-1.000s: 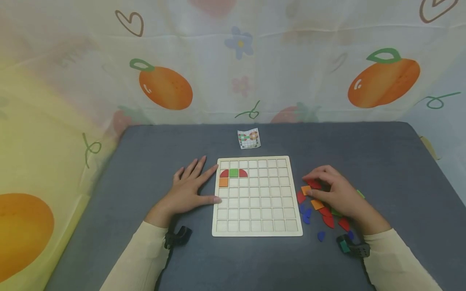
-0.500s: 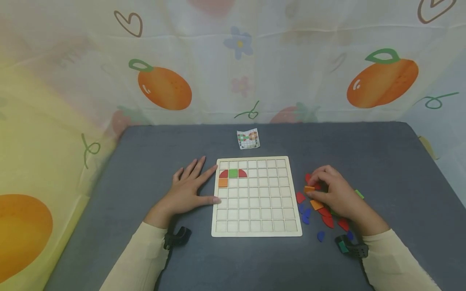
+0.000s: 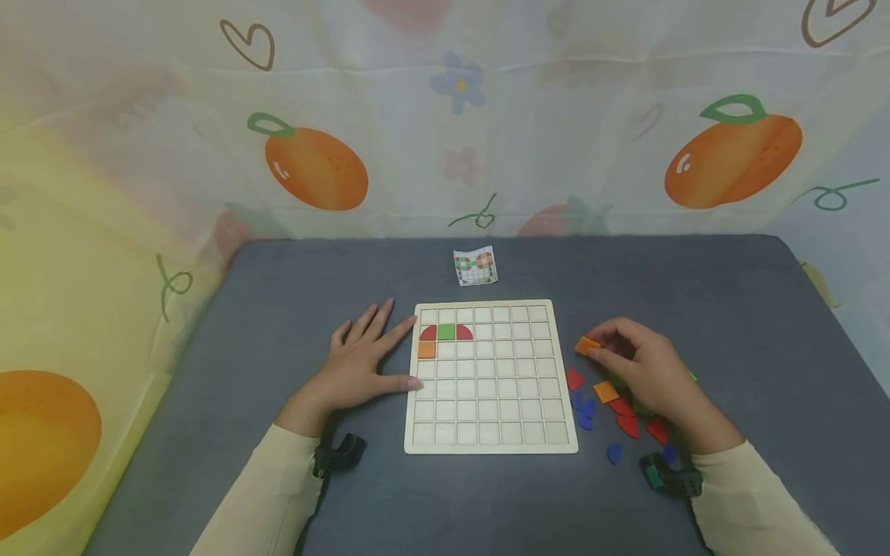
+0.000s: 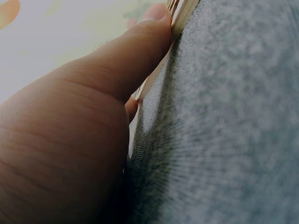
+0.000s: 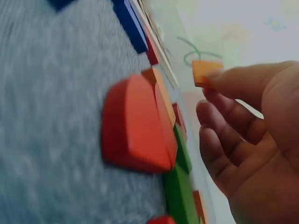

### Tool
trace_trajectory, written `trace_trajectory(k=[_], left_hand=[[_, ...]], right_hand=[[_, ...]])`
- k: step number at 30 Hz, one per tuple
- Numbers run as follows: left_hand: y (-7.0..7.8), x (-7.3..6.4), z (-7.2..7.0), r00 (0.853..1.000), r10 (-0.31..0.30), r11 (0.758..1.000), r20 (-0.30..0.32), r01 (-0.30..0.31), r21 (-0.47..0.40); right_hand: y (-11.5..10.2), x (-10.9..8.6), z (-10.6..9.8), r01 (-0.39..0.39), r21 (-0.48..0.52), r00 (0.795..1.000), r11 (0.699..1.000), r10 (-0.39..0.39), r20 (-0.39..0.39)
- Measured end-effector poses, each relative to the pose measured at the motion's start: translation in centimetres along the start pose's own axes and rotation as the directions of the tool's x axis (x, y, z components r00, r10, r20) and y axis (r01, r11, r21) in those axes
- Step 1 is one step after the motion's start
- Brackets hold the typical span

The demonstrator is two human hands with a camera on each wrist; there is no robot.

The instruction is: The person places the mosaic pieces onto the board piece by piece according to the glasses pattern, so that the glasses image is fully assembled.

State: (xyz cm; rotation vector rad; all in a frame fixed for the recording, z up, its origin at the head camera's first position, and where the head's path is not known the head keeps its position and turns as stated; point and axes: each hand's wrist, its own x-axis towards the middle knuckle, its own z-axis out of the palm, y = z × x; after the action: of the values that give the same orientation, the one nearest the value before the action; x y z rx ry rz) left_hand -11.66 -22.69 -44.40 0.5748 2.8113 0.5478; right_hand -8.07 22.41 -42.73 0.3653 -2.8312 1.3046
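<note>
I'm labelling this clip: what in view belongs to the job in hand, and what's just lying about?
Likely part of the job:
orange tile, pinched by the right hand
grid board, touched by the left hand
four tiles on the board
loose coloured tiles
printed card showing a grid

Likely just around:
black wrist devices
patterned backdrop

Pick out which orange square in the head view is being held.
The held orange square, pinched by the right hand. The seated square fills a cell of the board, third row from the top; the loose square lies unheld beside red pieces.
</note>
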Motion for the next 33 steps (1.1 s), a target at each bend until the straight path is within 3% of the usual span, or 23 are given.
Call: trace_trajectory(k=[4, 9, 13, 20, 33], left_hand=[[0.1, 0.0, -0.1, 1.0, -0.005, 1.0, 0.003, 0.005, -0.002], [0.0, 0.0, 0.0, 1.0, 0.002, 1.0, -0.011, -0.002, -0.017], [-0.2, 0.0, 0.3, 1.0, 0.011, 1.0, -0.026, -0.011, -0.023], [-0.3, 0.1, 0.3, 0.999, 0.012, 1.0, -0.033, -0.013, -0.025], [-0.1, 0.0, 0.0, 1.0, 0.001, 1.0, -0.003, -0.001, -0.005]], right_hand=[[-0.5, 0.0, 0.3, 0.05, 0.031, 0.998, 0.998, -0.048, -0.044], [-1.6, 0.2, 0.6, 0.063, 0.101, 0.995, 0.993, -0.055, -0.077], [-2.5, 0.4, 0.9, 0.065, 0.132, 0.997, 0.989, -0.059, -0.048], [-4.1, 1.1, 2.4, 0.003, 0.208, 1.0, 0.978, -0.005, 0.006], [-7.1, 3.6, 7.4, -0.043, 0.301, 0.997, 0.953, 0.024, 0.067]])
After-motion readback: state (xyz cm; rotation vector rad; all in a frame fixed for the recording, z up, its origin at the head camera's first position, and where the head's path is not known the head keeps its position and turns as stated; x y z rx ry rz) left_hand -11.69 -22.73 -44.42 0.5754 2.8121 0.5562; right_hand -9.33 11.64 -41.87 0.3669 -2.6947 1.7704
